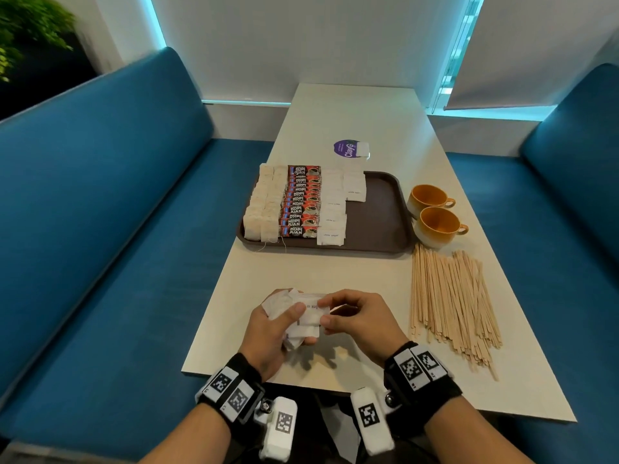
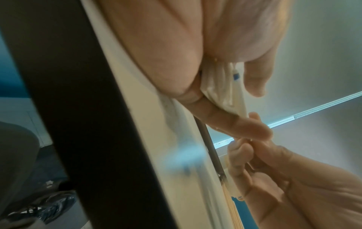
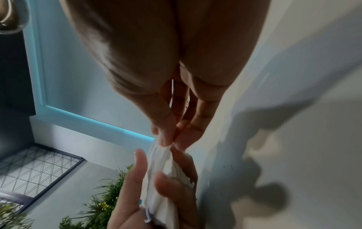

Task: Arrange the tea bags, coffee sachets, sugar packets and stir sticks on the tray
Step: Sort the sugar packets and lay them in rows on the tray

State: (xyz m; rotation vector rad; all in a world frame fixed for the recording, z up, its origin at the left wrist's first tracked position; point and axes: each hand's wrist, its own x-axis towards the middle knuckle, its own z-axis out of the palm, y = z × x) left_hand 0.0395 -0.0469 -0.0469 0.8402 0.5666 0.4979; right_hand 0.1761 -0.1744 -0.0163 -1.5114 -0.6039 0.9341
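Sugar packets (image 1: 303,318) are sitting bunched in the left hand (image 1: 271,333), low in the frame's centre, thumb curling over them, while the right hand (image 1: 360,321) is pinching the top packet's edge (how many it grips is unclear). Stir sticks (image 1: 449,303) are lying loose at right. Farther up, the tray (image 1: 378,212) is holding tea bags (image 1: 263,205), coffee sachets (image 1: 301,202) and more sugar rows.

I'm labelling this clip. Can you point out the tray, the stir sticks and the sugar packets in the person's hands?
tray (image 1: 378,209), head view, bare brown floor at its right side.
stir sticks (image 1: 449,296), head view, middle of the loose pile.
sugar packets (image 1: 310,313), head view, top packet of the held stack.
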